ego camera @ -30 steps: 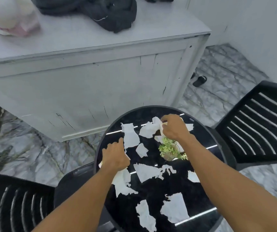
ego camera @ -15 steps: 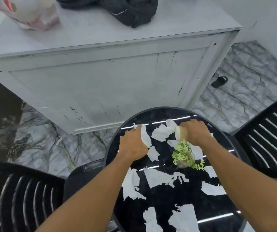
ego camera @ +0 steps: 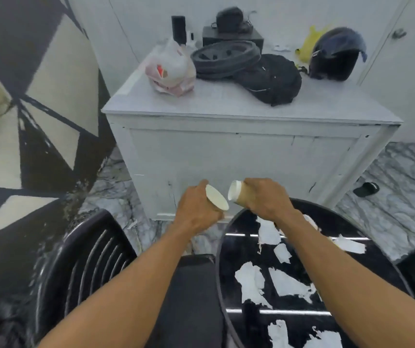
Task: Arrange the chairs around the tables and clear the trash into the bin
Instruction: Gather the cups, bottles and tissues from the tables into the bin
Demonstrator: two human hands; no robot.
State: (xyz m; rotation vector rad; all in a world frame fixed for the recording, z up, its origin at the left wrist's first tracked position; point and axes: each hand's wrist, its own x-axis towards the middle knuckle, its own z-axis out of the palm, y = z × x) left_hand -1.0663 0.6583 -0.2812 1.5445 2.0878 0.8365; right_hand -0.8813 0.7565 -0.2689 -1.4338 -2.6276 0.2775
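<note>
L hand [ego camera: 196,213]: fingers curled round L cup [ego camera: 217,200], mouth showing.
R hand [ego camera: 264,197]: fingers clamped round R cup [ego camera: 240,195], rim beside L cup.
Table [ego camera: 229,249]: scraps [ego camera: 251,280] on top.

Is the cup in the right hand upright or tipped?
Tipped: the brown cup lies sideways in the right hand, rim facing left.

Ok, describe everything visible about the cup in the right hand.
The tan cup looks like paper, brown outside with a white rim and lining, and shows no dents. The right hand grips its lower part, fingers wrapped round the wall, holding it tipped nearly sideways. Its mouth faces the white cup in the left hand. It hangs over the far edge of the black round table.
</note>
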